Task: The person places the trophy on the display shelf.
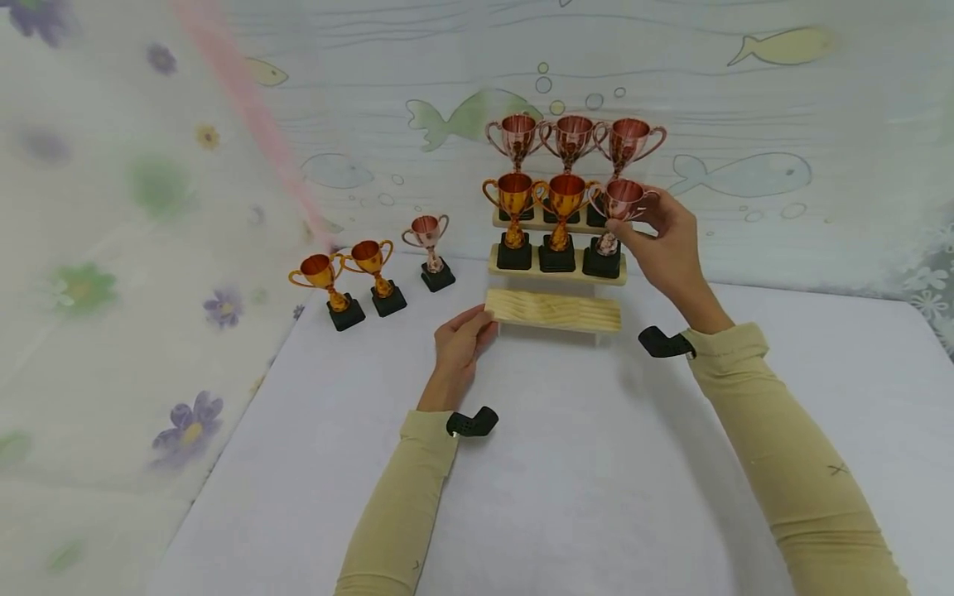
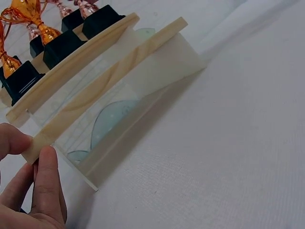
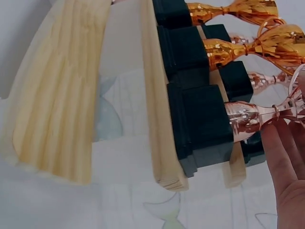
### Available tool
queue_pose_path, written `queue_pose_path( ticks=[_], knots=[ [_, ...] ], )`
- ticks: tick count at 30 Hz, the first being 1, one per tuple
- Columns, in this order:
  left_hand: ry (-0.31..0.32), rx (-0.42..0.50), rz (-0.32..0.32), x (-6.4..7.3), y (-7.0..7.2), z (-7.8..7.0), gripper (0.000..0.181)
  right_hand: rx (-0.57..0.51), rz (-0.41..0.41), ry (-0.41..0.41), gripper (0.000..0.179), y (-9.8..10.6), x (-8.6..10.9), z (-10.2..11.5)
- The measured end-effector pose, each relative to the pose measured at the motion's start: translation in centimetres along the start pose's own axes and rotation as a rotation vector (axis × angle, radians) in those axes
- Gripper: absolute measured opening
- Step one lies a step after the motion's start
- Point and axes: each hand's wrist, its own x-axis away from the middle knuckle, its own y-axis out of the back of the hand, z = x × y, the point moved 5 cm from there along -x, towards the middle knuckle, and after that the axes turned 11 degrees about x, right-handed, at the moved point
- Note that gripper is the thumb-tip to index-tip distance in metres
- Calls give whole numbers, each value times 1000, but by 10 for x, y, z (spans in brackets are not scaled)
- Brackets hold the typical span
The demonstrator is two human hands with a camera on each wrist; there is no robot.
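Note:
A small stepped rack has wooden shelves, with its bare bottom shelf (image 1: 553,311) at the front. My left hand (image 1: 458,343) pinches that shelf's left end between thumb and fingers, also visible in the left wrist view. At the right end of the middle shelf (image 1: 559,269), a rose-gold trophy (image 1: 624,199) stands upright on its black base (image 3: 202,126). My right hand (image 1: 667,244) holds this trophy by its cup and stem from the right. Two gold trophies, one of them the middle gold trophy (image 1: 564,199), share the shelf to its left.
Three rose-gold trophies, including the top right trophy (image 1: 628,142), line the top shelf behind. Left of the rack, a rose-gold trophy (image 1: 428,236) and two gold trophies, the nearer one a gold trophy (image 1: 319,277), stand on the white table (image 1: 566,463). A patterned curtain (image 1: 358,66) hangs behind.

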Motion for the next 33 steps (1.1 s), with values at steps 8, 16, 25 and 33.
queue_pose_path(
  ticks=[8, 16, 25, 33],
  knots=[
    [7, -86, 47, 1, -1, -9, 31, -48, -7, -17, 45, 2, 11, -35],
    [-29, -457, 181, 8, 3, -37, 32, 155, 41, -169, 47, 12, 61, -55],
    [-251, -1021, 407, 51, 45, -89, 35, 193, 354, -290, 59, -17, 140, -75],
    [-553, -1135, 369, 68, 118, -137, 27, -165, 227, -510, 54, -35, 156, -78]
  ],
)
